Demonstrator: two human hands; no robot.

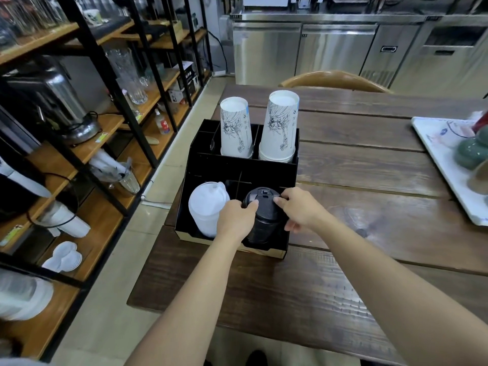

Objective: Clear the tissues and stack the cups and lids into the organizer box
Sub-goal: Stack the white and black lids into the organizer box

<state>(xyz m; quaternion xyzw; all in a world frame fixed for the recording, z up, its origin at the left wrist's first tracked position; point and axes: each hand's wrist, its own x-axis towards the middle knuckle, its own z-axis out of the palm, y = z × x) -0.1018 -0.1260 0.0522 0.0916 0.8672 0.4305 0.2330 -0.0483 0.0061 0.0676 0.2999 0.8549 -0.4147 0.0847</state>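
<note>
Gripping the black lids from both sides, our left hand and right hand press fingers against the stack's top rim. It sits in the front right compartment of the box, beside the white lids. Two cup stacks stand inverted behind, on the table.

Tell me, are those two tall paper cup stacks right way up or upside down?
Upside down. Both paper cup stacks stand in the black box's back slots, narrow bases up, wide rims down.

Bare table right of organizer box
</note>
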